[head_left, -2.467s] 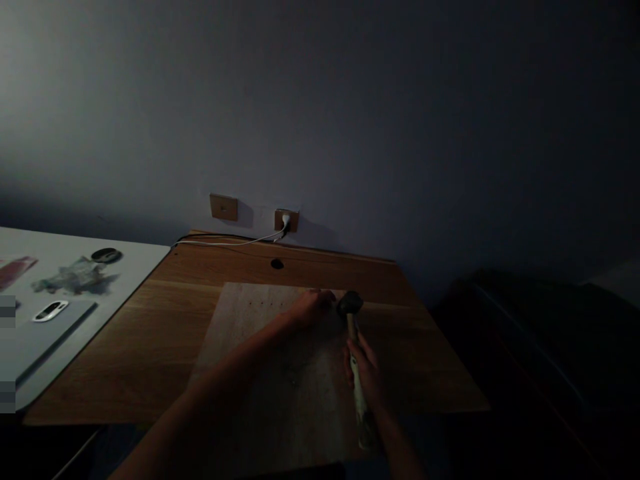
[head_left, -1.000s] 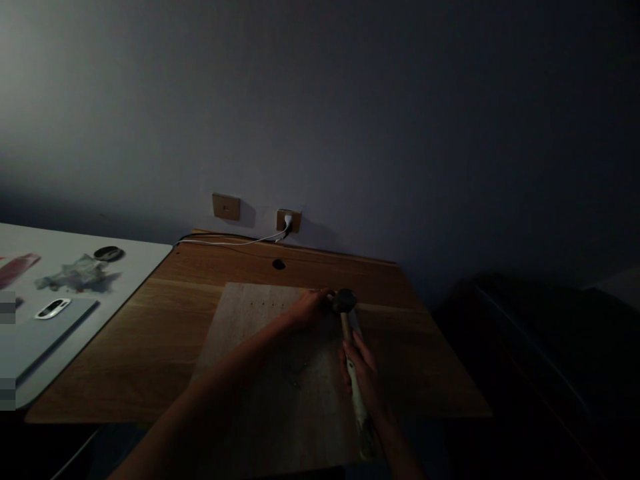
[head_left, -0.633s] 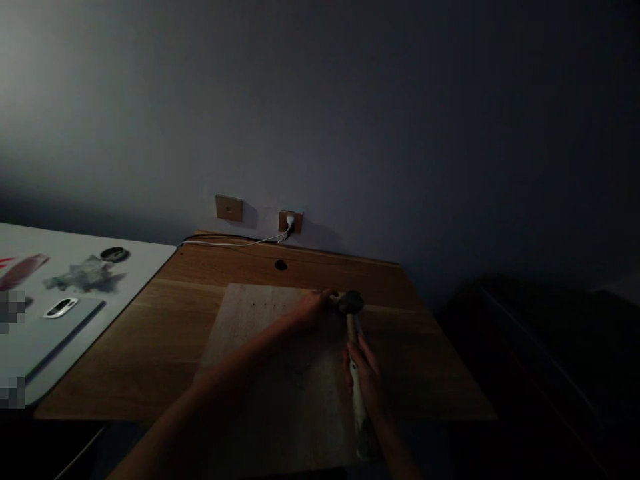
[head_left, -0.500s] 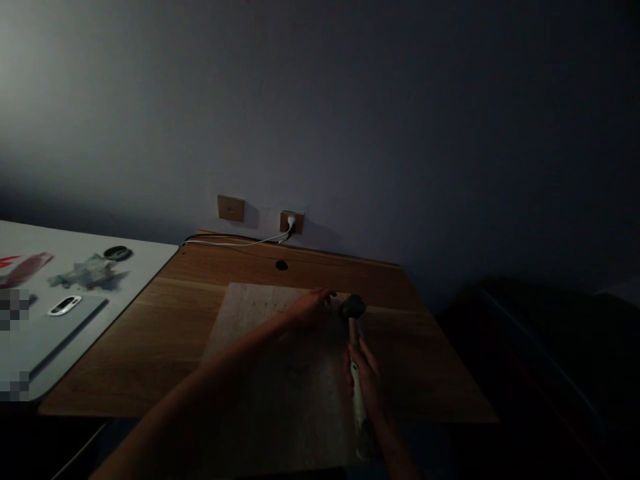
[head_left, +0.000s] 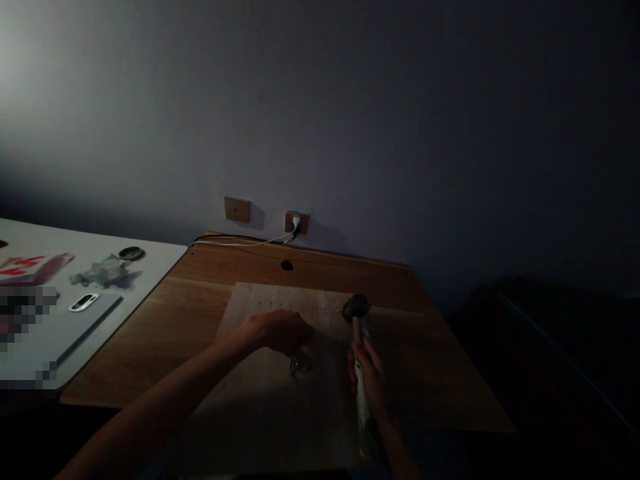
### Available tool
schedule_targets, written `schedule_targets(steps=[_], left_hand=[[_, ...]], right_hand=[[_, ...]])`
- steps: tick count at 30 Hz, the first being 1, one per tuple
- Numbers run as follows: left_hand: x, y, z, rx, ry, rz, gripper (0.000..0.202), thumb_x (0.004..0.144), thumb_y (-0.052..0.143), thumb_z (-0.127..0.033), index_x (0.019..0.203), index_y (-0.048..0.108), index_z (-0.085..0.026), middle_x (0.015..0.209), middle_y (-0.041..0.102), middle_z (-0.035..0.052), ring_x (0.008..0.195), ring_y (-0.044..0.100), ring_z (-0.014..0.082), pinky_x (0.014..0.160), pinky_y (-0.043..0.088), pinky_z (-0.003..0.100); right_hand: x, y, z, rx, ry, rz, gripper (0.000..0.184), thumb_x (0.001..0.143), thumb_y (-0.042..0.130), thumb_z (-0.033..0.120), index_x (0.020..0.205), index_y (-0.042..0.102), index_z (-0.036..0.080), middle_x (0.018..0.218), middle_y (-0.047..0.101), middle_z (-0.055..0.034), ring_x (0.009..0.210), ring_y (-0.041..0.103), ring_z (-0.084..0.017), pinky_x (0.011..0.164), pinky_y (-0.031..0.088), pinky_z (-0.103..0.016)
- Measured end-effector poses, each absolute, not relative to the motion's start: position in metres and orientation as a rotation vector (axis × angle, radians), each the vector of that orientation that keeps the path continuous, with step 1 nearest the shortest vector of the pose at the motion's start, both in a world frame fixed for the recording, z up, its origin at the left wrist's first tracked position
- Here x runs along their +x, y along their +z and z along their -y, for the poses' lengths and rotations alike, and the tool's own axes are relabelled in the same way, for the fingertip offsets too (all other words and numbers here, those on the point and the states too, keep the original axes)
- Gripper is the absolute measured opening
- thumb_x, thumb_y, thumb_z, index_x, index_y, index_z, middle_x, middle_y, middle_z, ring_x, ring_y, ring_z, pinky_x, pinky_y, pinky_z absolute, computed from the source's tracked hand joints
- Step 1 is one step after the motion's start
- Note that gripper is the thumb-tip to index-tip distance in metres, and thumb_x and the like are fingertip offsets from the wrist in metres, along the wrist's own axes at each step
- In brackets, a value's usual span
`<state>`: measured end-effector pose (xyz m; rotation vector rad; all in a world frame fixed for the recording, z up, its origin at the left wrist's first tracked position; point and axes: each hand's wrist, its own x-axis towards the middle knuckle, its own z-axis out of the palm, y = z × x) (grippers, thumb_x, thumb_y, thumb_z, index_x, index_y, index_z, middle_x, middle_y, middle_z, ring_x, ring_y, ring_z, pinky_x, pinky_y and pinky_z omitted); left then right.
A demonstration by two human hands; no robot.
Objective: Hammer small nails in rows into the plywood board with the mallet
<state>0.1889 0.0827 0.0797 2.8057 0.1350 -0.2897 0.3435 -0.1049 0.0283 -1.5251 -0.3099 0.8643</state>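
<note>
My right hand is wrapped round the pale handle of a mallet. The mallet's dark, rounded head is over the far right corner of a thin wooden board. Beside the head, a tiny nail stands at the right end of a row of several small nails along the board's far edge. My left hand reaches down at the middle of the board, over a small heap of shiny nails. Its fingertips are in deep shadow, so their grip does not show.
Under the board is a wooden desk with a round cable hole. A white cord runs along its back to a wall socket. On the left, a white table bears a kitchen scale, a crumpled plastic bag and a dark round object.
My left hand has moved back from the board's far edge, near the mallet head, to the nail heap. My right hand keeps the mallet in nearly the same place. The view has shifted slightly.
</note>
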Motion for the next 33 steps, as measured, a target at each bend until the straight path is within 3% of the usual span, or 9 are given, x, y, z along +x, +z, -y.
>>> schedule_targets(steps=[6, 10, 12, 18, 24, 33], left_hand=[[0.225, 0.062, -0.097, 2.612, 0.172, -0.21, 0.016, 0.074, 0.06, -0.004, 0.081, 0.069, -0.016, 0.083, 0.07, 0.0037, 0.072, 0.062, 0.0148, 0.068, 0.045, 0.023], [0.254, 0.042, -0.105, 2.441, 0.453, -0.435, 0.022, 0.075, 0.053, -0.001, 0.081, 0.069, -0.015, 0.082, 0.07, 0.0027, 0.075, 0.062, 0.0138, 0.069, 0.045, 0.022], [0.26, 0.033, -0.105, 2.389, 0.5, -0.472, 0.023, 0.077, 0.052, -0.003, 0.083, 0.069, -0.017, 0.081, 0.07, 0.0012, 0.075, 0.062, 0.0137, 0.07, 0.046, 0.022], [0.258, 0.01, -0.106, 2.294, 0.625, -0.459, 0.028, 0.074, 0.057, -0.003, 0.094, 0.07, -0.017, 0.089, 0.07, 0.0018, 0.076, 0.063, 0.0129, 0.073, 0.047, 0.022], [0.257, 0.006, -0.11, 2.306, 0.605, -0.454, 0.031, 0.074, 0.056, -0.002, 0.098, 0.071, -0.018, 0.09, 0.069, 0.0018, 0.077, 0.063, 0.0129, 0.076, 0.049, 0.023], [0.256, 0.013, -0.107, 2.336, 0.574, -0.466, 0.028, 0.077, 0.057, -0.003, 0.097, 0.07, -0.017, 0.09, 0.069, 0.0021, 0.079, 0.063, 0.0137, 0.076, 0.049, 0.024]], right_hand=[[0.343, 0.021, 0.105, -1.516, 0.838, 0.316, 0.064, 0.063, 0.078, 0.068, 0.105, 0.059, 0.024, 0.058, 0.054, 0.0092, 0.035, 0.04, -0.007, 0.032, 0.029, -0.018], [0.344, 0.015, 0.106, -1.49, 0.832, 0.386, 0.052, 0.07, 0.074, 0.068, 0.087, 0.057, 0.023, 0.05, 0.048, 0.0095, 0.034, 0.037, -0.007, 0.032, 0.029, -0.019], [0.344, 0.015, 0.106, -1.47, 0.837, 0.405, 0.05, 0.071, 0.074, 0.068, 0.085, 0.057, 0.023, 0.05, 0.049, 0.0092, 0.034, 0.036, -0.007, 0.032, 0.029, -0.019], [0.344, 0.019, 0.107, -1.495, 0.839, 0.34, 0.062, 0.067, 0.077, 0.067, 0.107, 0.059, 0.022, 0.062, 0.058, 0.0074, 0.037, 0.039, -0.007, 0.033, 0.032, -0.019], [0.341, 0.022, 0.107, -1.473, 0.845, 0.361, 0.057, 0.069, 0.076, 0.066, 0.101, 0.059, 0.023, 0.057, 0.052, 0.0093, 0.036, 0.036, -0.007, 0.032, 0.029, -0.019], [0.339, 0.021, 0.11, -1.488, 0.806, 0.36, 0.052, 0.075, 0.075, 0.063, 0.106, 0.061, 0.024, 0.054, 0.05, 0.0096, 0.035, 0.036, -0.007, 0.033, 0.032, -0.019]])
